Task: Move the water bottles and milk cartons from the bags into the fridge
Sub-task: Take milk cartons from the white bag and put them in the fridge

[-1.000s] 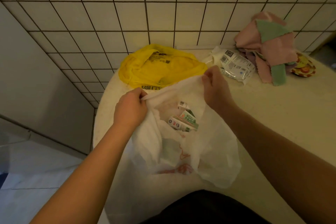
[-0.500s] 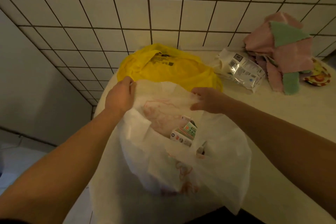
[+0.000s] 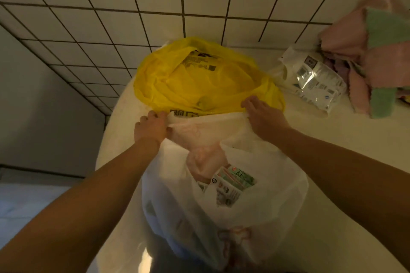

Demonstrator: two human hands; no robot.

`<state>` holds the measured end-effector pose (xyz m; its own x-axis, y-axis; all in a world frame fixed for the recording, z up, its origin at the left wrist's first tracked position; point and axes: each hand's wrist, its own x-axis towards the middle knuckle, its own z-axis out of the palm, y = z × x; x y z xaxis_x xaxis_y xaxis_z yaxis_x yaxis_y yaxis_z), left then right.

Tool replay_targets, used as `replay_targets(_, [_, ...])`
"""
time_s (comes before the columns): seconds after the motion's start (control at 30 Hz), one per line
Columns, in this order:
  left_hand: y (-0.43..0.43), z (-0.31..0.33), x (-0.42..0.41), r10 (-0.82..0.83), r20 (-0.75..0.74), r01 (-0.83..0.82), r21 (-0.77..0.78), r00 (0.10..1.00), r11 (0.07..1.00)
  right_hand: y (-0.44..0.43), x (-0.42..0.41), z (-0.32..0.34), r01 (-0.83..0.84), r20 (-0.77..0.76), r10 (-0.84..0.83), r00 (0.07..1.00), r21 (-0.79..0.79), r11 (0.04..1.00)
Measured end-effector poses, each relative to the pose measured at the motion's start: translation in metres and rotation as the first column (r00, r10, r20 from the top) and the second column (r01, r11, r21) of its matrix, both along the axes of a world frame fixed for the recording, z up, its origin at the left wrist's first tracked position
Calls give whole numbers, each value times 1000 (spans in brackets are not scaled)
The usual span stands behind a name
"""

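Observation:
A white plastic bag [image 3: 261, 210] stands open on the counter in front of me. Inside it lie milk cartons [image 3: 230, 184] with green and white print, partly hidden by the bag's folds. My left hand [image 3: 152, 127] grips the bag's far rim on the left. My right hand [image 3: 264, 118] grips the same rim on the right, and the rim is stretched taut between them. Just behind it lies a yellow plastic bag [image 3: 199, 80], whose contents are hidden. No water bottle or fridge is in sight.
The pale counter [image 3: 346, 144] runs right; its rounded left edge drops to the floor. A tiled wall [image 3: 199, 2] rises behind. A white printed pouch [image 3: 315, 77] and a heap of pink and green cloths [image 3: 372, 57] lie at the back right.
Both hands have taken hold of the white bag's far rim and pulled it back toward the yellow bag, spreading the mouth wider. The cartons show more fully.

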<state>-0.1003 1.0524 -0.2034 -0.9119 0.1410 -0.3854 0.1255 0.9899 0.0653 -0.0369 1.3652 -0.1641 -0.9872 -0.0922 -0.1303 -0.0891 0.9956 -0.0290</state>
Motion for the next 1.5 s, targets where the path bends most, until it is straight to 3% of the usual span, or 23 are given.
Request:
replay_targets(0.07, [5, -1, 3, 1, 29, -2, 34, 1000, 999, -1, -4, -11, 92, 226, -94, 970, 17, 996])
replay_targets(0.13, [6, 6, 7, 2, 41, -8, 162, 999, 987, -1, -6, -18, 288, 435, -197, 878, -154, 945])
replay_targets(0.2, [4, 26, 17, -48, -27, 54, 370, 999, 928, -2, -5, -11, 420, 475, -238, 847, -325, 847])
replay_targets(0.27, [5, 60, 33, -114, -106, 155, 606, 988, 780, -3, 0, 13, 348, 336, -221, 916, -387, 854])
replay_targets(0.33, [8, 97, 59, -181, -10, 126, 756, 983, 643, -8, 13, 48, 88, 78, -67, 995, -302, 949])
replay_targets(0.37, [9, 110, 73, -236, 76, 93, 769, 969, 632, -14, 22, 66, -52, -11, 50, 999, -242, 969])
replay_targets(0.43, [9, 114, 100, -341, 181, 146, 655, 922, 742, -35, 48, 95, -226, 9, 230, 973, -161, 961])
replay_targets(0.5, [2, 101, 120, -406, 168, 320, 382, 898, 867, -62, 79, 103, -301, 197, 319, 927, -118, 946])
replay_targets(0.57, [-9, 91, 136, -422, 132, 395, 190, 897, 899, -80, 107, 95, -314, 414, 300, 860, -35, 949])
replay_targets(0.63, [-22, 89, 150, -420, 97, 408, 118, 903, 905, -86, 126, 84, -267, 524, 226, 821, 3, 964])
replay_targets(0.8, [-58, 80, 184, -328, 115, 331, -4, 938, 944, -75, 162, 66, -248, 412, 201, 889, 63, 967])
replay_targets(0.97, [-87, 66, 215, -215, -10, 216, 30, 976, 976, -55, 186, 61, -151, 392, 129, 911, 27, 988])
replay_targets(1.17, [-92, 52, 273, -252, 144, 240, 98, 957, 966, -47, 217, 64, -153, 355, 154, 922, -30, 988])
replay_targets(1.27, [-74, 54, 301, -208, -96, 216, 78, 973, 973, -46, 240, 61, -145, 328, 147, 933, -32, 989])
replay_targets(1.37, [-54, 55, 317, -205, -322, 267, 162, 924, 950, -46, 265, 56, -93, 330, 117, 937, -86, 992])
replay_targets(1.5, [-33, 52, 332, -335, -370, 472, 388, 867, 792, -56, 283, 41, -147, 307, 164, 938, -78, 986])
